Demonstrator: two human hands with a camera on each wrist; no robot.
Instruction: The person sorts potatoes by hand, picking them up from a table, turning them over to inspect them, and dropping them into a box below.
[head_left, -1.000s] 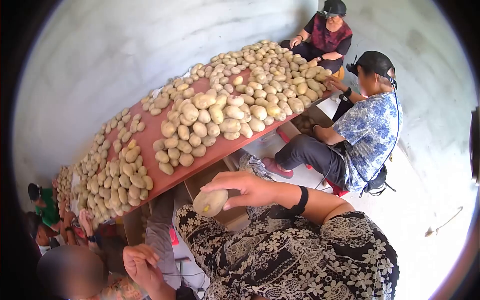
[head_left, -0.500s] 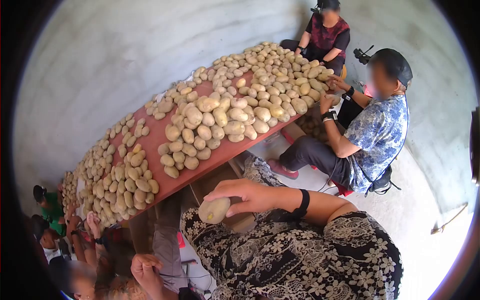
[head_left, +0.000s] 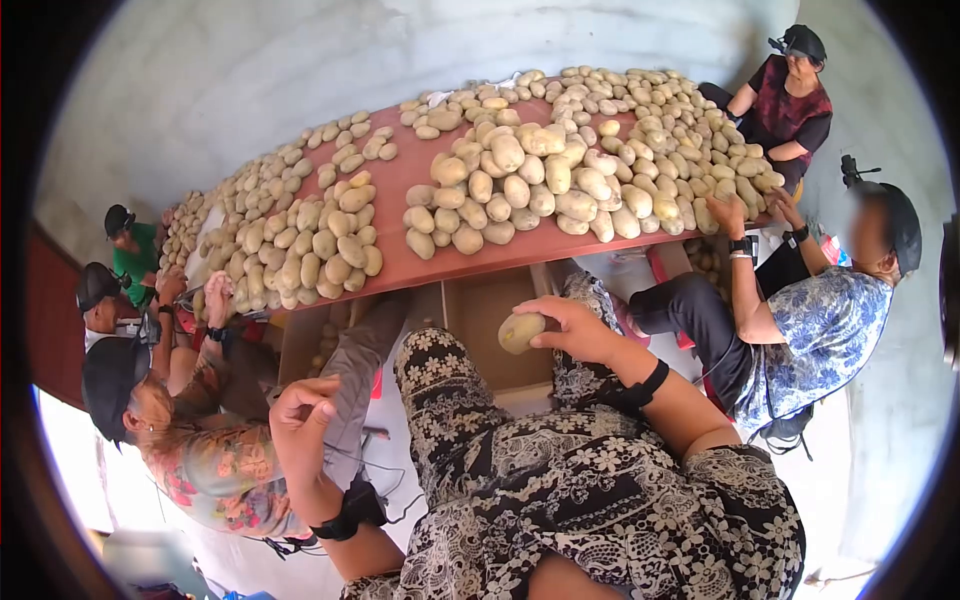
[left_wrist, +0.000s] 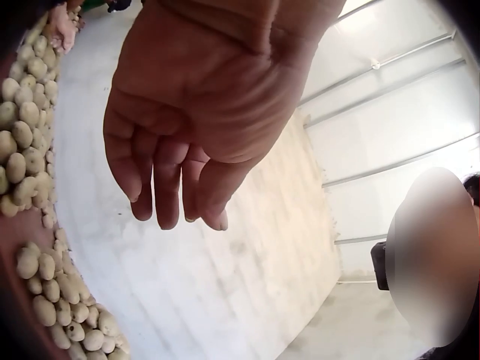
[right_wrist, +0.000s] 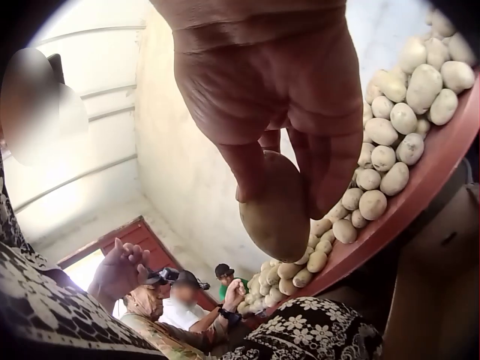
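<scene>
My right hand [head_left: 582, 332] pinches one pale oval potato [head_left: 520, 334] between thumb and fingers, over my lap and just off the table's near edge. In the right wrist view the potato [right_wrist: 274, 217] hangs below the palm, its upper part hidden by the fingers. My left hand [head_left: 303, 412] is raised to the left of my lap, its fingers loosely curled with nothing in them. The left wrist view shows that hand [left_wrist: 202, 97] palm on, fingers drooping. Ahead, heaps of potatoes [head_left: 500, 185] cover much of the red table [head_left: 390, 240].
An open brown box [head_left: 480, 305] stands beneath the table edge before my knees. Close on my left sits a person in a floral top [head_left: 215, 465]; on my right, one in a blue patterned shirt [head_left: 815, 315] reaches to the potatoes. Others sit at both far ends.
The head view has turned, so the table now lies more level and farther right. My left hand shows more fully, with its wrist strap. My right hand still holds the potato.
</scene>
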